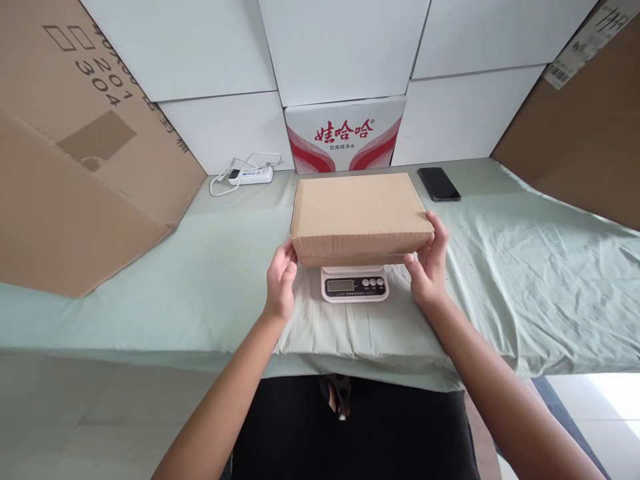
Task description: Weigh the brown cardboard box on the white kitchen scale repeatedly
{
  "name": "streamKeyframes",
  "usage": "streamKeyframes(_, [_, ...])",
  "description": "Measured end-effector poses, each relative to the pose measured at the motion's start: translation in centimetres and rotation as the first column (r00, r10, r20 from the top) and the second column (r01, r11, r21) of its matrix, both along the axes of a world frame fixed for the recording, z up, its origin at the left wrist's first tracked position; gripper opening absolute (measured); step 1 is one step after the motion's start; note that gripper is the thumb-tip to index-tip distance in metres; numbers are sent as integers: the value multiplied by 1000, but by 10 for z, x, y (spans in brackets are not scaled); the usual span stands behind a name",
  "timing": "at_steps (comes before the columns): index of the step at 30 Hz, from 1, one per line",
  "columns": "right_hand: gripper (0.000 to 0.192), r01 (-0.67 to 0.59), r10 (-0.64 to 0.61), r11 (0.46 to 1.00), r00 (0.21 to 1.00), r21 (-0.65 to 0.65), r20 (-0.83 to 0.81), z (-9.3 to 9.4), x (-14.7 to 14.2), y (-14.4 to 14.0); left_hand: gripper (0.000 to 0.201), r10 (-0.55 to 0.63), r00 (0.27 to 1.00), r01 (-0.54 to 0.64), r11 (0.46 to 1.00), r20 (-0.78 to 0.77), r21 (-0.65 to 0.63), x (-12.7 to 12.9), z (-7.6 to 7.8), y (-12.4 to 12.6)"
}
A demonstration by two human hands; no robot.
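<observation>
A flat brown cardboard box (357,213) lies closed on top of a small white kitchen scale (355,285), whose display and buttons show below the box's front edge. My left hand (281,279) grips the box's front left corner. My right hand (429,263) grips its front right corner, thumb under and fingers along the side. The scale stands on a pale green cloth (150,287) that covers the table.
A black phone (439,183) lies behind the box to the right. A white power strip (250,175) with its cable sits back left. A white carton with red print (345,137) stands against the wall. Large cardboard sheets lean at left (75,167) and right (585,127).
</observation>
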State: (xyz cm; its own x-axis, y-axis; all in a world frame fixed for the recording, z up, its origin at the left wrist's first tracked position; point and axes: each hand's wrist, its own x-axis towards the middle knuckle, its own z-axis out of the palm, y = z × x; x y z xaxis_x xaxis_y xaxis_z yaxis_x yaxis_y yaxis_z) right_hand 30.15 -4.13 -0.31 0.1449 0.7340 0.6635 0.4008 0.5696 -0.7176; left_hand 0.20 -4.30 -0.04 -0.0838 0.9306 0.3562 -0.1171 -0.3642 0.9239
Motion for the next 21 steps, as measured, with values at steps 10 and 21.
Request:
streamKeyframes(10, [96, -31, 31, 999, 999, 10, -25, -11, 4, 6, 73, 5, 1000, -4, 1000, -12, 25, 1, -3, 4])
streamKeyframes(21, [93, -26, 28, 999, 997, 27, -76, -14, 9, 4, 76, 36, 999, -36, 999, 15, 38, -3, -10, 4])
